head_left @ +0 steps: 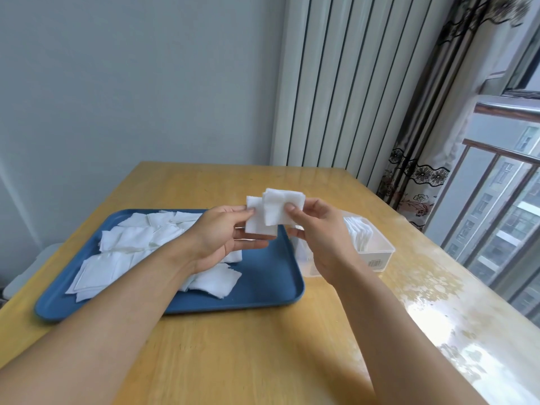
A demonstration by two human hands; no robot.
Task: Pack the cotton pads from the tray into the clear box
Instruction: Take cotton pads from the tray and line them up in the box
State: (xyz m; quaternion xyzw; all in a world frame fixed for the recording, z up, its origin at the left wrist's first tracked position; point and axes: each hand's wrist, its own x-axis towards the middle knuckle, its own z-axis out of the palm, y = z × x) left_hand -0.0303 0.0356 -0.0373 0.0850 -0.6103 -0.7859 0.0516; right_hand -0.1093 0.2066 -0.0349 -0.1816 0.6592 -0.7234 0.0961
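1. Plainly, both hands were raised above the worktop (pixel 233 346), over the gap between the blue tray (pixel 263 276) and the clear box (pixel 377 252), sharing a small sheaf of cotton pads (pixel 271 211).
2. The left hand (pixel 222 232) pinched the sheaf's left edge between thumb and fingers, with the lower fingers stretched out beneath it; the right hand (pixel 315 229) pinched the right side with the thumb pressed on the front pad.
3. The held pads were not squared: one sat higher and further right than the one behind, so their edges were staggered.
4. Many loose pads (pixel 122 244) lay overlapping across the tray's left and middle, leaving bare its right end, which lay just beside the box.
5. The box stood near the worktop's right edge, with a row of pads (pixel 361 235) already standing on edge inside; how much room remained could not be told.
6. The task looked only partly done, the step in hand probably evening up the sheaf before slotting it in.
7. The risks, as judged: a light pad could slip from so shallow a pinch and drop onto the worktop; an uneven sheaf could catch on the box rim and fold; and pressing it in might tip the standing row or push the light box along.
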